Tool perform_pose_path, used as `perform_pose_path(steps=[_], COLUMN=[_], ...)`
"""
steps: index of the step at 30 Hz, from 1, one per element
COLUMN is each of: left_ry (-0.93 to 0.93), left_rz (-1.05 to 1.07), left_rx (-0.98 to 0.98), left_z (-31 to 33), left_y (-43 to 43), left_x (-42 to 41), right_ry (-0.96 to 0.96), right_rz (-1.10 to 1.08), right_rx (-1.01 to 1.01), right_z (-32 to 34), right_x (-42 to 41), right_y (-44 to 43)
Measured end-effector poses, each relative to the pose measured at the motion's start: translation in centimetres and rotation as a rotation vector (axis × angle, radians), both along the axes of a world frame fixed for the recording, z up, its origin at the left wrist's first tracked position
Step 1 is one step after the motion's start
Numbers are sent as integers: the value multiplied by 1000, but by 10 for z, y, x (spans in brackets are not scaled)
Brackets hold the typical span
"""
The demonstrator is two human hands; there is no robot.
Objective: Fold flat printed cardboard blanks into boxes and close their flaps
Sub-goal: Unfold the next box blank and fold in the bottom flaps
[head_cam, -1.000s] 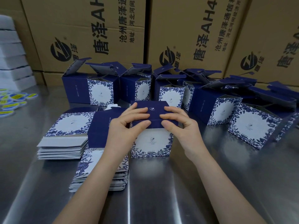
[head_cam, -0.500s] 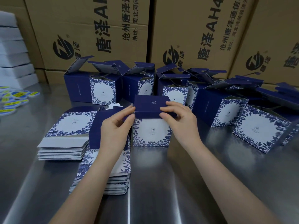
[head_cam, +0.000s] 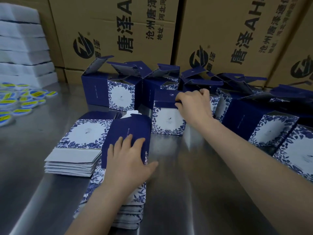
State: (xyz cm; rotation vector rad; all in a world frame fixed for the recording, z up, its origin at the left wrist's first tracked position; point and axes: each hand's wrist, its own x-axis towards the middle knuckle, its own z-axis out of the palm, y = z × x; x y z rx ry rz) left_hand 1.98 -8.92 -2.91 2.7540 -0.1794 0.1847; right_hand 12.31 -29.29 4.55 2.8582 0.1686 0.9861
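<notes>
Box (head_cam: 167, 119) stands upright on the counter (head_cam: 203, 192) just above the middle of the frame, with its dark blue lid down and its white, flower-bordered face toward you. Your right hand (head_cam: 194, 106) reaches in from the lower right and grips the lid's right end. Its fingers (head_cam: 203, 93) curl over the top and the thumb presses on the lid's front edge.

Your left hand (head_cam: 128, 160) lies flat at centre left on a blank (head_cam: 130, 128), dark blue side up. The fingers are straight and spread, holding nothing, and the thumb sticks out to the right past the blank's edge. That blank tops a stack (head_cam: 135, 206) running down toward the lower middle of the frame. Its upper right corner sits just beside the box's lower left corner.

Mind the crowding. Open boxes (head_cam: 121, 95) with raised flaps stand close behind the box in a row across the upper middle. More of them fill the right side, down to the right edge. Your right hand hides the gap on that side, so you cannot tell whether the box touches its neighbour there. A second stack (head_cam: 72, 160) of blanks, printed face up, lies touching the first one on its left.

Brown cartons (head_cam: 118, 31) with black print wall off the top of the frame behind the open boxes. White foam (head_cam: 22, 39) slabs are piled in the upper left. Below them, at the left edge, lies a scatter of yellow-and-blue stickers (head_cam: 22, 102), well apart from the blanks.
</notes>
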Motion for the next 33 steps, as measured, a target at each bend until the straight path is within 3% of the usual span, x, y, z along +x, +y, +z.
perform_pose_path(steps=[7, 18, 22, 26, 33], left_ry=[-16, -12, -14, -30, -87], left_rz=[-3, 5, 0, -1, 6], left_rx=[64, -39, -80, -126, -218], left_z=[-5, -2, 1, 3, 9], left_y=[4, 2, 1, -2, -8], left_x=[2, 1, 0, -2, -10], right_ry=[133, 362, 199, -23, 644], right_rz=[-23, -132, -134, 34, 83], right_rx=[-116, -63, -28, 273, 1264], right_z=[18, 39, 26, -1, -45], right_x=[38, 46, 30, -10, -61], right_y=[-2, 2, 14, 40, 78])
